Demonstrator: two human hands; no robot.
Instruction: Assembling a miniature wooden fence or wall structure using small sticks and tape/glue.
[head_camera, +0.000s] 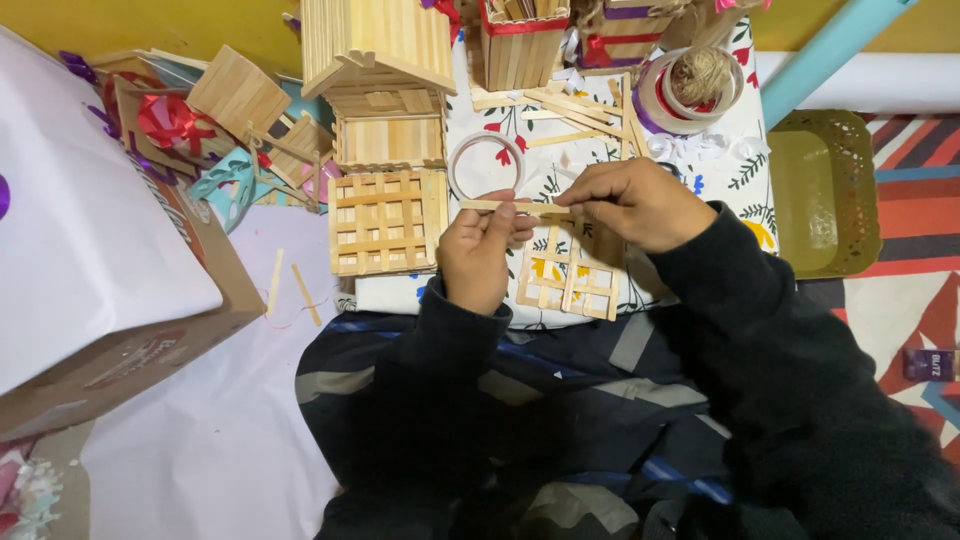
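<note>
My left hand (480, 250) and my right hand (630, 200) together pinch a single flat wooden craft stick (500, 206), held level between them. Just below the hands lies a lattice of glued sticks (570, 280) on a floral cloth (740, 170). A second, denser stick lattice (385, 222) lies to the left of my left hand. A roll of clear tape (487, 160) sits just beyond the held stick.
A stick-built house (378, 50) and stick boxes (520, 45) stand at the back. Loose sticks (570, 110) lie near a twine spool (698, 80). A cardboard box (120, 330) is at the left, an olive plastic tray (825, 195) at the right.
</note>
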